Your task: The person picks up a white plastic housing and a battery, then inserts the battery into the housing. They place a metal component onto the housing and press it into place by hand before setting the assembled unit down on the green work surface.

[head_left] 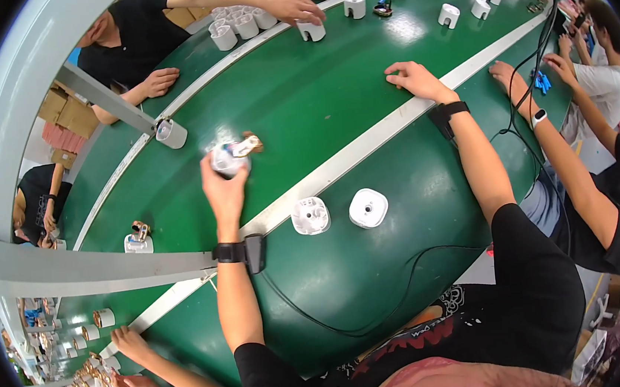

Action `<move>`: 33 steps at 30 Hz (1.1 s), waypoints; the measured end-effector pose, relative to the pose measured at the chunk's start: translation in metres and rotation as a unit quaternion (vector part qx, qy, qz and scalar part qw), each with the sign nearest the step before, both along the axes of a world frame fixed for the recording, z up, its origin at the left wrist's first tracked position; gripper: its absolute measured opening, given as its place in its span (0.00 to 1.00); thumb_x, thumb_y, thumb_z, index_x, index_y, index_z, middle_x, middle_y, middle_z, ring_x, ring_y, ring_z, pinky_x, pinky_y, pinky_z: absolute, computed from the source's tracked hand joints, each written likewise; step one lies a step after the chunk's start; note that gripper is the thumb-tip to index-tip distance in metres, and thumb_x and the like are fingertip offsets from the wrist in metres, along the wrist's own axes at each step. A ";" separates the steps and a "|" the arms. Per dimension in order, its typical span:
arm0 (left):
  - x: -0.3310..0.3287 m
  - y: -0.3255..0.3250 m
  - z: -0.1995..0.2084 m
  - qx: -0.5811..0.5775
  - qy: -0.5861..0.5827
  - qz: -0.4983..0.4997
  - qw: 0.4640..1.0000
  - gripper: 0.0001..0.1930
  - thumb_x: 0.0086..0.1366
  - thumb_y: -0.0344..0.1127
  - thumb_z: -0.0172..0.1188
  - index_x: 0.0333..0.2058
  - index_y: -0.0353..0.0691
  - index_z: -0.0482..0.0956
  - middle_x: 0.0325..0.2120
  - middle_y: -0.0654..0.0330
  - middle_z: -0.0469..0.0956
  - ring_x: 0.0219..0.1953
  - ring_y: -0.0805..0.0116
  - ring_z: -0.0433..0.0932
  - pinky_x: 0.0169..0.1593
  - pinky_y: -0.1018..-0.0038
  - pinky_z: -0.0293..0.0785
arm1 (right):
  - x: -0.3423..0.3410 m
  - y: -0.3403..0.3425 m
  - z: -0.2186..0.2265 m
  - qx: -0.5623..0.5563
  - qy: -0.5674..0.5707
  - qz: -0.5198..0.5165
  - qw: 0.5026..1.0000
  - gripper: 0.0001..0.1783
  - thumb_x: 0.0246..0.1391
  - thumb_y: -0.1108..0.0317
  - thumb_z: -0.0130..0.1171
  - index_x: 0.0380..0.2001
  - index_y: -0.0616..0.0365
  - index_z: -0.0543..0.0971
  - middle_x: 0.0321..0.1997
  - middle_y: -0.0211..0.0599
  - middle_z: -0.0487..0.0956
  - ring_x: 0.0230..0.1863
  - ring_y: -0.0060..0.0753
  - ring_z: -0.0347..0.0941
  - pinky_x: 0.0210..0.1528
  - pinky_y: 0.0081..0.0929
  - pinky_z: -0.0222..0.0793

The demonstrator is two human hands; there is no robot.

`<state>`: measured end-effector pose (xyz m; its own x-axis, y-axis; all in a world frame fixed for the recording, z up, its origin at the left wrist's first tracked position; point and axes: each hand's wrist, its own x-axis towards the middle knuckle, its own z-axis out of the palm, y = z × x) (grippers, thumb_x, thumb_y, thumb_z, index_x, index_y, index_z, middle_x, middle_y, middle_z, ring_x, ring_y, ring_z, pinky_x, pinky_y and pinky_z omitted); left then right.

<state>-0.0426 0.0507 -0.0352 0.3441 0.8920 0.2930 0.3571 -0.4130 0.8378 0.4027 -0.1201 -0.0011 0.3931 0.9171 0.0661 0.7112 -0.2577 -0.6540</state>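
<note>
My left hand (226, 189) is wrapped round a white plastic housing (229, 160) over the green conveyor belt. A small circuit-like part with copper-coloured pieces (249, 145) sticks out at its upper right; both are slightly blurred. My right hand (419, 81) hovers or rests over the belt farther right, fingers stretched and slightly curled, with nothing visible in it. On my side of the white rail stand two white rounded-square housings, one with a mottled inside (311, 216) and one with a hole at its centre (368, 208).
A pale metal post and bar (108, 269) cross at left. Black cables (408, 281) trail over the table. Another white housing (170, 133) and a copper part on a white base (138, 240) sit nearby. Across the belt, a person's hand (296, 8) touches a white housing. Co-workers flank me.
</note>
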 end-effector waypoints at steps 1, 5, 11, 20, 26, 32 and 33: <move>-0.012 0.011 -0.005 -0.011 -0.052 0.036 0.998 0.34 0.49 0.30 0.72 0.55 0.32 0.67 0.46 0.49 0.77 0.49 0.60 0.78 0.55 0.68 0.73 | 0.004 -0.001 0.000 0.001 0.001 -0.003 1.000 0.18 0.60 0.59 0.57 0.48 0.58 0.80 0.24 0.34 0.77 0.27 0.25 0.72 0.34 0.26 0.70; -0.014 0.012 -0.011 0.015 -0.066 0.095 0.993 0.38 0.51 0.30 0.72 0.58 0.32 0.62 0.50 0.48 0.73 0.51 0.58 0.75 0.57 0.66 0.70 | 0.040 -0.010 -0.008 0.041 0.206 -0.007 0.978 0.17 0.60 0.61 0.57 0.47 0.61 0.79 0.25 0.35 0.79 0.30 0.27 0.75 0.36 0.25 0.71; -0.009 0.006 -0.004 0.040 -0.117 0.138 0.983 0.42 0.54 0.34 0.72 0.61 0.31 0.55 0.57 0.44 0.64 0.56 0.55 0.69 0.60 0.62 0.65 | 0.082 -0.029 -0.027 0.202 0.059 -0.171 0.963 0.14 0.59 0.64 0.57 0.43 0.61 0.81 0.29 0.40 0.80 0.31 0.34 0.77 0.37 0.31 0.73; -0.002 -0.010 0.013 0.146 -0.143 0.251 0.946 0.33 0.62 0.34 0.64 0.59 0.30 0.56 0.55 0.46 0.60 0.58 0.53 0.62 0.62 0.58 0.58 | 0.041 -0.020 -0.036 0.132 -0.253 -0.122 0.951 0.13 0.56 0.66 0.57 0.41 0.61 0.82 0.33 0.47 0.82 0.35 0.45 0.80 0.40 0.35 0.74; 0.008 -0.025 0.018 0.222 -0.108 0.229 0.941 0.26 0.64 0.30 0.59 0.56 0.29 0.59 0.54 0.47 0.58 0.56 0.53 0.62 0.61 0.60 0.59 | -0.049 0.013 -0.037 0.229 0.155 -0.115 0.954 0.10 0.60 0.69 0.56 0.39 0.63 0.81 0.29 0.32 0.77 0.30 0.20 0.73 0.35 0.21 0.69; 0.016 -0.033 0.007 0.252 -0.114 0.154 0.949 0.16 0.64 0.28 0.58 0.49 0.33 0.68 0.45 0.54 0.68 0.44 0.64 0.70 0.50 0.68 0.68 | -0.120 0.014 -0.019 0.186 0.148 -0.010 0.971 0.08 0.59 0.72 0.57 0.39 0.64 0.79 0.30 0.30 0.77 0.30 0.18 0.71 0.32 0.21 0.67; 0.017 -0.034 0.003 0.191 -0.122 0.107 0.968 0.13 0.63 0.27 0.58 0.46 0.34 0.71 0.40 0.57 0.71 0.40 0.67 0.71 0.46 0.71 0.70 | -0.121 0.013 -0.019 0.152 0.122 0.018 0.981 0.07 0.58 0.73 0.57 0.39 0.64 0.79 0.30 0.31 0.77 0.29 0.19 0.71 0.32 0.23 0.67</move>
